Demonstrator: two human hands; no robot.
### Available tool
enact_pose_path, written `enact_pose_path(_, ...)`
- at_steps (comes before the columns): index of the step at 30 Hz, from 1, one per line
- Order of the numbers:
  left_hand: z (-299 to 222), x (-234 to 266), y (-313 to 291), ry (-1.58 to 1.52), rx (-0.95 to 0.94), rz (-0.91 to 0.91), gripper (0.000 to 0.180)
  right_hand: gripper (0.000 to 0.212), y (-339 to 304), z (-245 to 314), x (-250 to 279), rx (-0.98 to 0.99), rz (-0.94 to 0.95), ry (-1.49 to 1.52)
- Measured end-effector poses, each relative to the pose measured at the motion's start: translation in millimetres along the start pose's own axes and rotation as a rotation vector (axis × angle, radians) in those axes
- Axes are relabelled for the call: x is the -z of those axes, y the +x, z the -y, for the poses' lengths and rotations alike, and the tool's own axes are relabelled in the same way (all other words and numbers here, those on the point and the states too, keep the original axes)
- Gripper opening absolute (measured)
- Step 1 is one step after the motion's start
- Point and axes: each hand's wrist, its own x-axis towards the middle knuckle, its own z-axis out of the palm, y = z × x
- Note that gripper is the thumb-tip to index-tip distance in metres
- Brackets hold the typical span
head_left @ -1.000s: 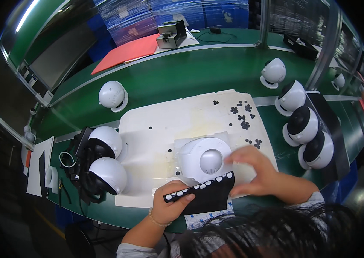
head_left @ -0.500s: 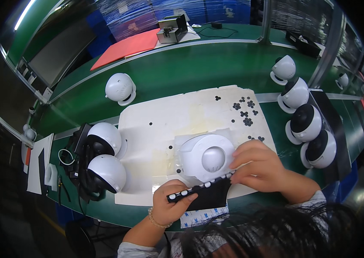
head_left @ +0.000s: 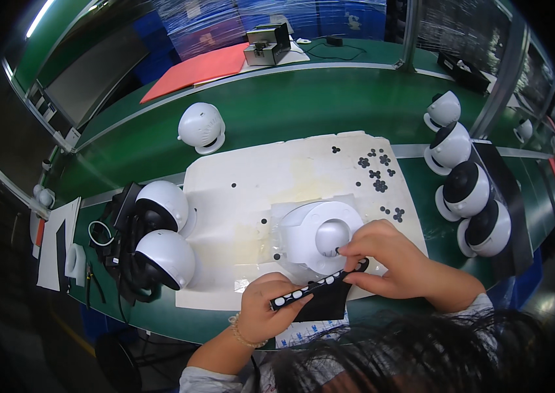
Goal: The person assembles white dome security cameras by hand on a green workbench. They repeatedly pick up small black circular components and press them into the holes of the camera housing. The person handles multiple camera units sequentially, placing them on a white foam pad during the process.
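Observation:
My left hand [head_left: 271, 302] grips a black sheet [head_left: 323, 302], its thumb on the folded edge strip, which carries a row of white round spots [head_left: 313, 289]. My right hand [head_left: 392, 265] is at the other end of that strip, with a small black round pad [head_left: 338, 251] at its index fingertip. Just beyond both hands a white rounded device [head_left: 300, 232] lies on a clear wrap, its ring-shaped base facing up. Part of the device's near side is hidden by the fingers and the strip.
Beige cardboard [head_left: 225, 262] covers the bench, with loose black pads [head_left: 380, 186] at its far right. White-and-black round devices stand left [head_left: 166, 259] and right [head_left: 487, 226]. Another device [head_left: 201, 126] sits on the green belt [head_left: 303, 98]. Pliers [head_left: 94, 285] lie far left.
My right hand's index finger has lifted off the strip with a small black pad at its tip. Devices on the green belt have shifted right. The view has moved slightly.

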Motion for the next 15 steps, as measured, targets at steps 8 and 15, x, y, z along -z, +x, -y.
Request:
enact_pose_path(8, 0, -1, 1, 0.061, -0.085, 0.041, 0.015, 0.053, 3, 9, -22, 0.169, -0.183, 0.237)
enact_pose_path(15, 5, -2, 0, 0.077, -0.062, 0.042, 0.018, 0.056, 13, 10, -27, 0.203, -0.107, 0.257)
